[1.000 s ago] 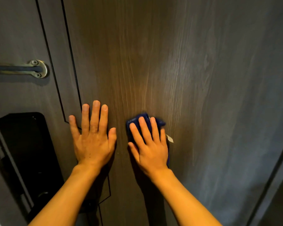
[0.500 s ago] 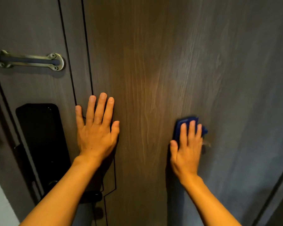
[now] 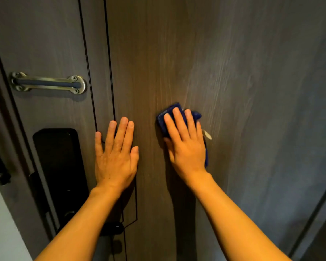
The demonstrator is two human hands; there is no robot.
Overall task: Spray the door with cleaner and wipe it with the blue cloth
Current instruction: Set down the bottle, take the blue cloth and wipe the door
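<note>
The door (image 3: 243, 72) is dark, with a wood grain, and it fills almost all of the view. Both hands are pressed flat on it, side by side and near each other but not touching.

The left hand (image 3: 116, 157) lies open on the door with the fingers spread a little and pointing up. It holds nothing. Its little finger is just beside two thin black lines that run down the door.

The right hand (image 3: 186, 146) is also flat, with the fingers straight, and it presses the blue cloth (image 3: 164, 119) against the door. The hand is not closed around the cloth; the cloth is kept between the palm and the door. Parts of the cloth show above the fingertips and along the right edge of the hand. A small white tag (image 3: 207, 134) sticks out on the right side of the cloth.

To the left of the left hand there is a black lock panel (image 3: 58, 166). Above this panel a metal latch (image 3: 47, 82) is fixed to the door with screws.
</note>
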